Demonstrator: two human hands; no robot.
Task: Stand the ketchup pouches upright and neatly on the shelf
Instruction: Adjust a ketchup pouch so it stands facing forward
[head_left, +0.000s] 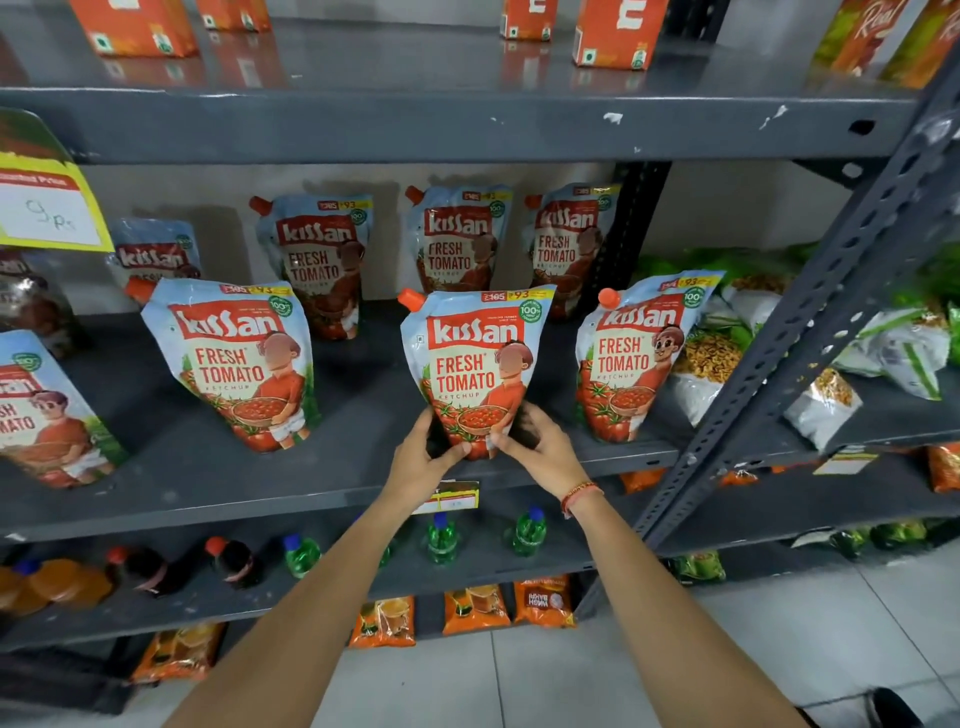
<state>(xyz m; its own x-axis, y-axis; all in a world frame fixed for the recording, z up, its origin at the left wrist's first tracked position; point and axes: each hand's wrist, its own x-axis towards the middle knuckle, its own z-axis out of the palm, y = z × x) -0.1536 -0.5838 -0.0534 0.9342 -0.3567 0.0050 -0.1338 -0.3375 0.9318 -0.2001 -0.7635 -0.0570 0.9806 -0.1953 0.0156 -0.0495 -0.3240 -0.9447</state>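
Hands steadied the middle ketchup pouch (470, 364) at the front edge of the shelf (332, 483).
We pinched its base between our left hand (423, 457) and right hand (540, 452); to seat it well, we judged the bottom needed flattening and squaring with neighbouring pouches.

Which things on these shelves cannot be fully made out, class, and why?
- Held pouch base, head view: covered by left hand and right hand.
- Far-left pouch: cut by frame edge.
- Back-left pouch: lower half behind the front pouch.
- Shelf price label: too small.
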